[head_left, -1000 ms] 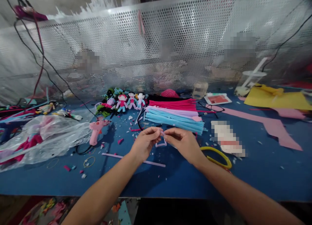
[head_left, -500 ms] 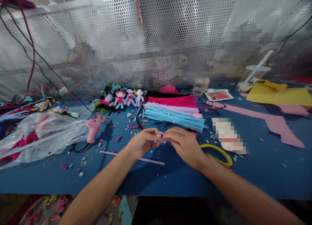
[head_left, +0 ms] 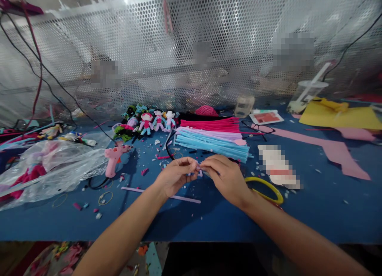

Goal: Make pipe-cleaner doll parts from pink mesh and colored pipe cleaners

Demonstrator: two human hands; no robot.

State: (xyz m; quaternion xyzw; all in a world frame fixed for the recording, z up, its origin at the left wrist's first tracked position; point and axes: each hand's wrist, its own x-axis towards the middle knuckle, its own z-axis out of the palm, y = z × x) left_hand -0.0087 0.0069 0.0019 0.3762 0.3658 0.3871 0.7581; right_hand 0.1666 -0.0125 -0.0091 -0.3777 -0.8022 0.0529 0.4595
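Note:
My left hand (head_left: pixel 179 173) and my right hand (head_left: pixel 224 177) meet above the middle of the blue table, fingertips pinched together. Between them they grip a short bent piece of lilac pipe cleaner (head_left: pixel 200 173), mostly covered by the fingers. Just beyond the hands lies a bundle of light blue pipe cleaners (head_left: pixel 211 143), with lilac (head_left: pixel 209 132) and hot pink pipe cleaners (head_left: pixel 209 125) behind it. A single lilac pipe cleaner (head_left: pixel 134 189) rests on the table, passing beneath my left forearm. Yellow-handled scissors (head_left: pixel 268 191) lie beside my right wrist, partly hidden.
A pink glue gun (head_left: pixel 112 160) stands at left near a clear plastic bag (head_left: pixel 74 160). Several small dolls (head_left: pixel 158 120) sit at the back. Pink felt (head_left: pixel 334 148), yellow felt (head_left: pixel 325 116), eyeglasses (head_left: pixel 259 128) and a plastic cup (head_left: pixel 310 92) are at right. Scraps litter the blue table (head_left: pixel 89 228).
The fingers have shifted slightly around the lilac piece, and a bent end now shows below the fingertips. The view has moved a little; the things on the table stay put.

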